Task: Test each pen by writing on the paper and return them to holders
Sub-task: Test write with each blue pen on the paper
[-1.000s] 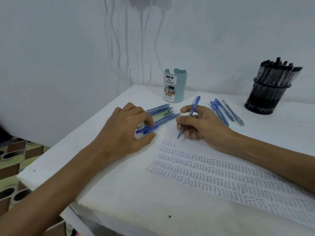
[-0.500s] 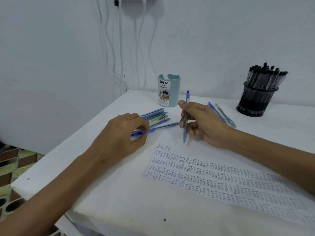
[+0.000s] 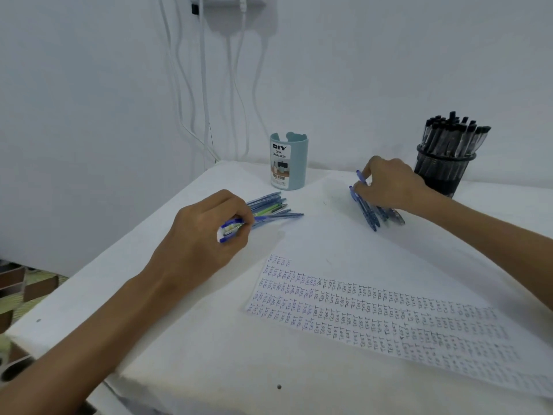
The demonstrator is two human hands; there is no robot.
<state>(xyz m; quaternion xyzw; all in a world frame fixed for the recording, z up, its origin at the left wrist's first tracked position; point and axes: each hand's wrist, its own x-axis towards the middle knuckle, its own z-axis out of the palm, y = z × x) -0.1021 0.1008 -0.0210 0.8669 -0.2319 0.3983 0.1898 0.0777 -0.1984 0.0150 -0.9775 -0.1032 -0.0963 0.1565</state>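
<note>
White table (image 3: 209,354) bears paper (image 3: 389,319); both hands (image 3: 203,241) (image 3: 389,187) grip blue pens (image 3: 269,206) (image 3: 369,215).

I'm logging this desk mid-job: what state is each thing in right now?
left hand: grips pens of the left pile.
left pile: lying on the table.
right hand: pinches a blue pen.
right group of pens: lying flat.
teal holder: upright, no pens showing.
black holder: upright, packed with black pens.
paper: flat, covered with rows of TEST.
</note>
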